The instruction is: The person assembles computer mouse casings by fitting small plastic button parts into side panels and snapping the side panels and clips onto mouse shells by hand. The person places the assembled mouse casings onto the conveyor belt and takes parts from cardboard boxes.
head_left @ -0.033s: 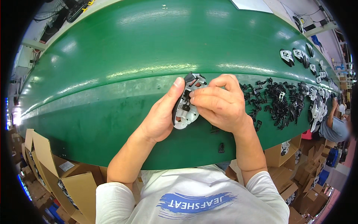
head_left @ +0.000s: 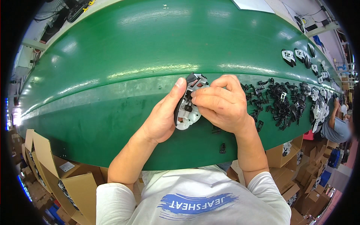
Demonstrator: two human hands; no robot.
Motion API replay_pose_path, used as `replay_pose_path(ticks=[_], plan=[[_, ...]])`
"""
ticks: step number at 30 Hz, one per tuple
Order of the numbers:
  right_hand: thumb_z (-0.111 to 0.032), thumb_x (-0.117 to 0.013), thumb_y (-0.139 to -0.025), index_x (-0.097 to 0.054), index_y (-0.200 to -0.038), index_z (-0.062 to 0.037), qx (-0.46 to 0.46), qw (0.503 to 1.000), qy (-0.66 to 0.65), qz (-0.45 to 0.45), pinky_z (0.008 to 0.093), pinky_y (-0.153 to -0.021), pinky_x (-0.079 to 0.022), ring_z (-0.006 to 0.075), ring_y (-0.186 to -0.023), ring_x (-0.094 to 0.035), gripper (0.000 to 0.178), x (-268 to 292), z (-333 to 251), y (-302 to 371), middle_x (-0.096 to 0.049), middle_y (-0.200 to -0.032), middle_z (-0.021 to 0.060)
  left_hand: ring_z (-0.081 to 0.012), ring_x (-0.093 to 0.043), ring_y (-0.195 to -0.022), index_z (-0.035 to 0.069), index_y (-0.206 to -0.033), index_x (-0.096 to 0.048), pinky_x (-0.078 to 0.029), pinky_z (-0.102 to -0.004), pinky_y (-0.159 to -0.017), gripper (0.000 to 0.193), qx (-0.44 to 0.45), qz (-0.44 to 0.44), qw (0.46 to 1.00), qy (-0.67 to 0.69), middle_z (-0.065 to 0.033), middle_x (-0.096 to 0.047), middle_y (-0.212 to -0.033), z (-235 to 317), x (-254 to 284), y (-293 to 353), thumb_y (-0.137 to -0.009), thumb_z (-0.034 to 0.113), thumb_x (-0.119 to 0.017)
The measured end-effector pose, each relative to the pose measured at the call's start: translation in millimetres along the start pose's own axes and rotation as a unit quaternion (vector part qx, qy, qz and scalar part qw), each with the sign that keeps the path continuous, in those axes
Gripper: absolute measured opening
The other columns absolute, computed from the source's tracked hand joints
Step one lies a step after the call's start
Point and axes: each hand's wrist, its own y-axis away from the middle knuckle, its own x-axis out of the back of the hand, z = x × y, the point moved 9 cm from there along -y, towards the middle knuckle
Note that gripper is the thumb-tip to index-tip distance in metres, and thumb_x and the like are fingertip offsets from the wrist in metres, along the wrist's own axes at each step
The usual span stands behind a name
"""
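My left hand (head_left: 162, 116) grips a computer mouse shell (head_left: 187, 119), thumb along its upper left end and palm against its black outer side. The shell is held tilted on edge above the green table, its whitish inner side with black fittings facing right. Over that open inner side, my right hand (head_left: 221, 103) is closed in a pinch, thumb and fingertips at the middle of the shell. Whatever lies between these fingertips is hidden, though something dark shows beside them. To the right of my right hand lies a loose heap of small black plastic parts (head_left: 285, 107).
A single black part (head_left: 222, 148) lies near the table's front edge. More whitish shells (head_left: 319, 110) are piled at the right, with several spread farther back (head_left: 288, 57). Open cardboard boxes (head_left: 80, 191) stand below the table on both sides. A co-worker (head_left: 333, 125) sits at the far right.
The mouse shell and my left hand have shifted very slightly to the right. My right hand keeps its pinch at the shell's middle.
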Motion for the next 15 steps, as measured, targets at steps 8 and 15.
replay_pose_path(ticks=[8, 15], plan=[[-0.001, -0.081, -0.07, -0.073, -0.095, -0.0108, 0.002, 0.999, -0.01, 0.052, 0.036, -0.073, -0.057, 0.0204, -0.078, -0.069, 0.028, -1.2, -6.6, 2.6, -0.075, -0.093, 0.0013, -0.0162, -0.066, -0.12, 0.007, -0.144, -0.057, -0.054, -0.0356, -0.104, 0.061, -0.012, -0.003, 1.0, 0.014, -0.006, -0.068, -0.132, -0.7, -1.3, 2.2, -0.113, 0.054, -0.032], [-0.001, -0.08, -0.072, -0.073, -0.095, -0.0096, -0.007, 0.998, -0.013, 0.065, 0.0368, -0.076, -0.06, 0.022, -0.083, -0.074, 0.025, 0.8, -10.7, 2.5, -0.076, -0.092, 0.0036, -0.0171, -0.066, -0.12, 0.008, -0.144, -0.058, -0.053, -0.0367, -0.104, 0.061, -0.012, -0.005, 0.998, 0.063, -0.0063, -0.069, -0.133, -0.4, 0.5, 2.0, -0.113, 0.054, -0.032]])
